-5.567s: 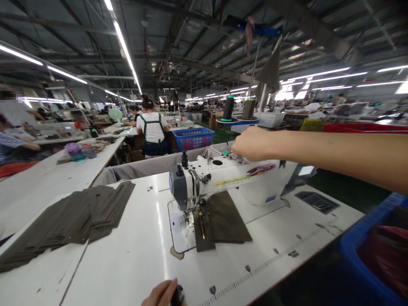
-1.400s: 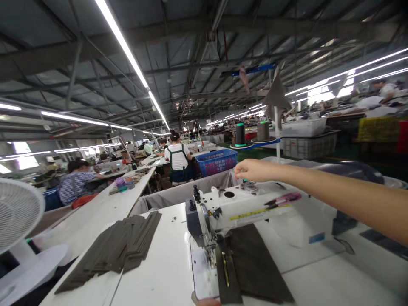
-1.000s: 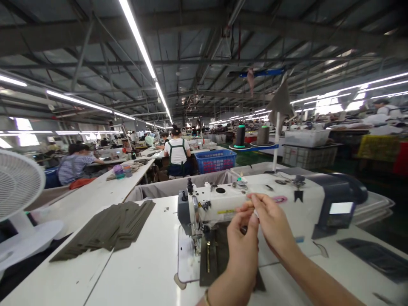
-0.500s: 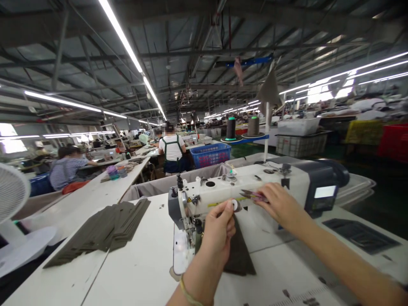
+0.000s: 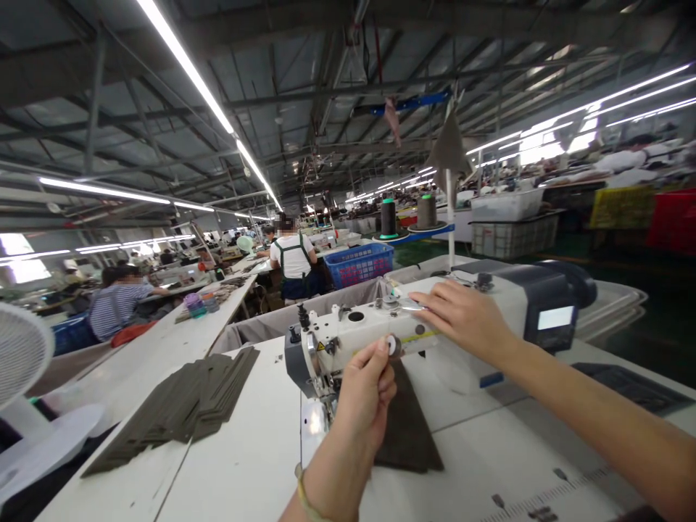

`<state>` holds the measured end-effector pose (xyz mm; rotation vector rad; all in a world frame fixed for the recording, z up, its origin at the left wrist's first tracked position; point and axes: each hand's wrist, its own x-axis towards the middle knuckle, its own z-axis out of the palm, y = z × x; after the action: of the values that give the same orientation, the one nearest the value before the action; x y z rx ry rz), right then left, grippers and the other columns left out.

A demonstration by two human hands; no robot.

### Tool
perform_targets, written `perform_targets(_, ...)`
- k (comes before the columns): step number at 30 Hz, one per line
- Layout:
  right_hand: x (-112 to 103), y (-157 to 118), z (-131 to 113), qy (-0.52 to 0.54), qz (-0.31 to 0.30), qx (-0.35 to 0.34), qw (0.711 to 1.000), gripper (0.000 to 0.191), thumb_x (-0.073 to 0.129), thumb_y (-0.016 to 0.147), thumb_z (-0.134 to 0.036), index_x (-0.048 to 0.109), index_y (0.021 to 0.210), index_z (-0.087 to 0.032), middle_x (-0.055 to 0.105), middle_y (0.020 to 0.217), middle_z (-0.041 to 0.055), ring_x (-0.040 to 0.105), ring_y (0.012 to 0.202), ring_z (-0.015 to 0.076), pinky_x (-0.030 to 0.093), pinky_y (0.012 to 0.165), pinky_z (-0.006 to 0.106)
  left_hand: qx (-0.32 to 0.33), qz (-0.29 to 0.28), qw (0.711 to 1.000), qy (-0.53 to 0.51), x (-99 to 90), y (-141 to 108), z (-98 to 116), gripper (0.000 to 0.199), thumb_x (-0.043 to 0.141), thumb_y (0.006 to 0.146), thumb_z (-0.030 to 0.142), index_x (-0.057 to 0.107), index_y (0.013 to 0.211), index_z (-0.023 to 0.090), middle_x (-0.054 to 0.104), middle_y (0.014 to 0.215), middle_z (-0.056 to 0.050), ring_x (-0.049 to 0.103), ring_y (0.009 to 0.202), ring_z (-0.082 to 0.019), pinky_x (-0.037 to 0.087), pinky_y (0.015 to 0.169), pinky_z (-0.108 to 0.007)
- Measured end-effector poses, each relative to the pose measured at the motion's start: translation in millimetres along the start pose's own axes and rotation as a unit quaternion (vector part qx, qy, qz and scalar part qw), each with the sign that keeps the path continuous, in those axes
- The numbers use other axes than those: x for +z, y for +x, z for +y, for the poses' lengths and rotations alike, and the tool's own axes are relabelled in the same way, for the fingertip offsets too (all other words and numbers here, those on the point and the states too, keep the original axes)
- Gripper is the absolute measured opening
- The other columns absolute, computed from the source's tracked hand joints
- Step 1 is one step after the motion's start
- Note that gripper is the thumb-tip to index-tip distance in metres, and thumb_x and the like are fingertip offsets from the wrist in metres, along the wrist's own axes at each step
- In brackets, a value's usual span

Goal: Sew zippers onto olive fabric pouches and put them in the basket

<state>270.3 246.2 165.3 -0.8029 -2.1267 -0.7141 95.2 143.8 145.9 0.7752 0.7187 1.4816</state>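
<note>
Between thumb and fingers, my left hand (image 5: pixel 368 388) pinches a small bobbin (image 5: pixel 394 346) in front of the sewing machine's white arm (image 5: pixel 331 323). My right hand (image 5: pixel 457 313) is over the top of that arm, its fingertips at small metal snips (image 5: pixel 414 305) lying near the bobbin winder. Its fingers partly hide the snips, so whether it still grips them is unclear. A dark fabric piece (image 5: pixel 410 428) lies on the table under the machine, behind my left hand.
Stacked dark fabric pieces (image 5: pixel 179 399) lie left on the table (image 5: pixel 239 449). A white fan (image 5: pixel 22 362) stands far left. Thread cones (image 5: pixel 388 219) sit on a stand behind the machine, near a blue basket (image 5: pixel 359 267). Two people (image 5: pixel 293 257) work ahead.
My right hand has moved up and slightly left with the snips, from in front of the machine arm to its top. My left hand still holds the bobbin, slightly further left.
</note>
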Motion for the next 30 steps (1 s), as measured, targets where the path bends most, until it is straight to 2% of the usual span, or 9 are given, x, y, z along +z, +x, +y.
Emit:
perform_targets(7, 11, 13, 3, -0.077, 0.032, -0.091, 0.992, 0.023, 0.043, 0.091, -0.021, 0.063, 0.102, -0.019, 0.064, 0.084, 0.005, 0.048, 0.078, 0.0194, 0.029, 0.065, 0.033, 0.001, 0.008, 1.0, 0.001, -2.5, 1, -1, 0.045, 0.083, 0.055, 0.036, 0.064, 0.084, 0.008, 0.054, 0.072, 0.0, 0.021, 0.04, 0.004, 0.009, 0.037, -0.013)
perform_targets(13, 16, 21, 2, -0.078, 0.066, -0.141, 0.985, 0.022, 0.042, 0.091, -0.015, 0.063, 0.096, -0.017, 0.065, 0.083, 0.0048, 0.05, 0.075, 0.0172, 0.03, 0.065, 0.033, 0.0, 0.013, 1.0, 0.025, 3.6, 0, 0, 0.048, 0.084, 0.051, 0.04, 0.064, 0.081, 0.008, 0.05, 0.067, 0.002, 0.019, 0.04, 0.003, 0.008, 0.038, -0.014)
perform_targets(17, 16, 8, -5, -0.05, 0.09, -0.118, 0.988, 0.018, 0.046, 0.09, -0.017, 0.063, 0.096, -0.015, 0.064, 0.077, 0.0037, 0.052, 0.069, 0.015, 0.032, 0.064, 0.031, 0.018, 0.029, 0.996, 0.088, -0.8, -9, 0, 0.05, 0.081, 0.053, 0.047, 0.067, 0.081, 0.008, 0.04, 0.054, 0.006, 0.02, 0.041, 0.0, 0.01, 0.039, -0.016)
perform_targets(21, 17, -25, -19, 0.035, 0.135, -0.035, 0.99, 0.021, 0.056, 0.085, -0.023, 0.061, 0.105, -0.016, 0.065, 0.089, 0.0066, 0.056, 0.081, 0.0178, 0.039, 0.071, 0.031, 0.018, 0.06, 0.976, 0.206, -24.8, -35, -3, 0.051, 0.074, 0.063, 0.051, 0.07, 0.091, 0.008, 0.035, 0.045, 0.006, 0.025, 0.04, -0.003, 0.016, 0.041, -0.018)
perform_targets(23, 16, -37, -29, 0.02, 0.151, -0.005, 0.988, 0.022, 0.059, 0.083, -0.024, 0.062, 0.104, -0.018, 0.064, 0.098, 0.0093, 0.056, 0.091, 0.0231, 0.039, 0.076, 0.036, 0.02, 0.071, 0.959, 0.274, -39.5, -53, -4, 0.044, 0.071, 0.068, 0.049, 0.072, 0.09, 0.011, 0.045, 0.047, 0.002, 0.032, 0.042, -0.006, 0.023, 0.042, -0.019)
perform_targets(26, 6, -46, -58, 0.008, 0.166, 0.023, 0.986, 0.028, 0.064, 0.079, -0.027, 0.061, 0.106, -0.021, 0.061, 0.112, 0.0117, 0.055, 0.097, 0.0274, 0.038, 0.081, 0.044, 0.064, 0.079, 0.922, 0.373, -58.8, -78, -6, 0.021, 0.068, 0.074, 0.034, 0.074, 0.084, 0.016, 0.064, 0.069, -0.006, 0.053, 0.061, -0.014, 0.04, 0.055, -0.023)
perform_targets(28, -5, -49, -90, 0.116, 0.132, 0.029, 0.984, 0.036, 0.062, 0.081, -0.023, 0.055, 0.116, -0.023, 0.059, 0.116, 0.0101, 0.058, 0.09, 0.0213, 0.04, 0.085, 0.041, 0.095, 0.075, 0.891, 0.439, -70.3, -93, -7, 0.013, 0.064, 0.077, 0.023, 0.074, 0.085, 0.019, 0.067, 0.078, -0.006, 0.058, 0.073, -0.017, 0.045, 0.067, -0.025)
perform_targets(29, -11, -52, -109, 0.213, 0.087, 0.038, 0.972, 0.039, 0.058, 0.084, -0.02, 0.051, 0.122, -0.025, 0.058, 0.118, 0.0087, 0.059, 0.088, 0.0179, 0.042, 0.085, 0.036, 0.104, 0.07, 0.875, 0.467, -75.9, -99, -7, 0.014, 0.062, 0.078, 0.019, 0.073, 0.087, 0.019, 0.067, 0.079, -0.006, 0.059, 0.074, -0.017, 0.045, 0.069, -0.025)
perform_targets(30, -15, -55, -129, 0.312, 0.014, 0.05, 0.949, 0.04, 0.055, 0.086, -0.021, 0.048, 0.125, -0.026, 0.058, 0.119, 0.0073, 0.06, 0.083, 0.0146, 0.045, 0.083, 0.031, 0.111, 0.066, 0.863, 0.489, -81.4, -106, -7, 0.016, 0.061, 0.079, 0.017, 0.073, 0.089, 0.019, 0.066, 0.079, -0.006, 0.06, 0.074, -0.017, 0.046, 0.069, -0.025)
